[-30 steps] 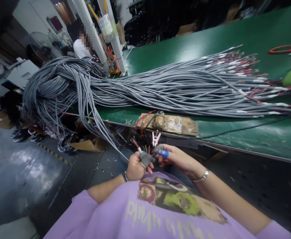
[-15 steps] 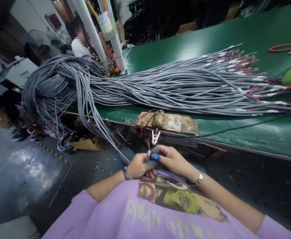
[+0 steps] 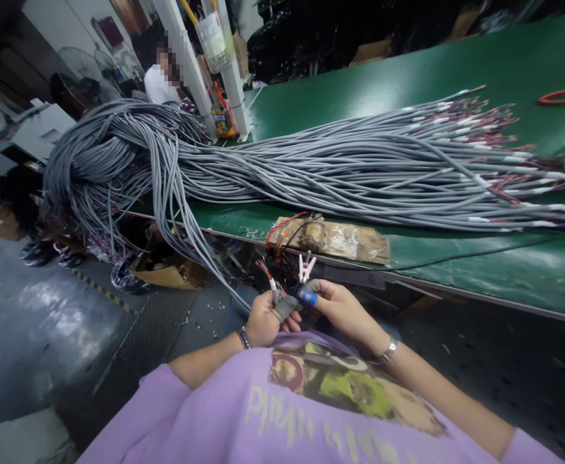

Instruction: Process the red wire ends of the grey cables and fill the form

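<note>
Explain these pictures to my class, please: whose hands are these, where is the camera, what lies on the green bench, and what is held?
There is no machine doing the work: these are a person's own hands, with grey covers on some fingers. Every picture comes from one camera worn on that person's head, looking forward and down.

On the green bench lies a long bundle of grey cables, coloured wires showing at their ends. A wooden board lies along the near edge.

The left hand holds a grey cable, its coloured wires fanning upward. The right hand is close by, near a pink clip; whether it grips anything is too small to tell.
</note>
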